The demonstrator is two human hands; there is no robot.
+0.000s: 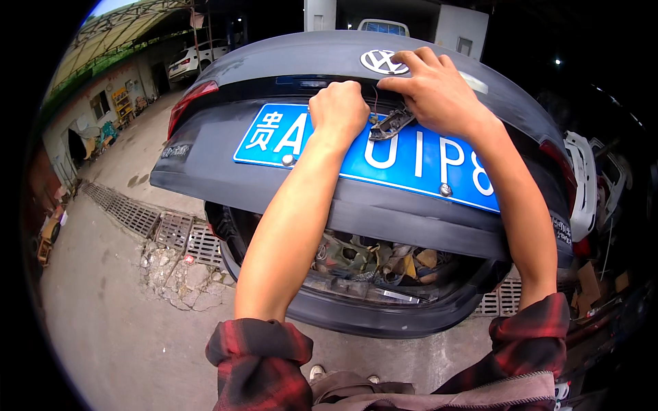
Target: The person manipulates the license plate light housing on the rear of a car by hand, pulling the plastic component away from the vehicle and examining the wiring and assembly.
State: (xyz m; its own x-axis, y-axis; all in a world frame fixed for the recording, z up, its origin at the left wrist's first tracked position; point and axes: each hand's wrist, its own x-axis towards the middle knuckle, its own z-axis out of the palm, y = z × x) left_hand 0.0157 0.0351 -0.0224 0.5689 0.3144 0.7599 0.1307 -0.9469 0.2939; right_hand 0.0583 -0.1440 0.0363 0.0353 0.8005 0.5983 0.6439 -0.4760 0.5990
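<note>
A dark grey car trunk lid [226, 130] is raised partway in front of me, with a blue license plate [404, 164] bolted on it. My left hand [340, 108] is closed in a fist at the dark recess above the plate; what its fingers grip, if anything, is hidden. My right hand [439, 89] is spread over the lid, its fingers by the round silver emblem [381, 61] and its thumb apart from them, pointing left. Under that thumb hangs a small dark trunk handle-like part [392, 125] in front of the plate, beside a thin wire [375, 97].
Below the lid, the trunk opening [370, 264] shows assorted clutter above the dark rear bumper [356, 322]. Metal drain grates [130, 214] and broken concrete [185, 282] lie at left. A white car [195, 61] stands far left; white body panels [582, 181] stand at right.
</note>
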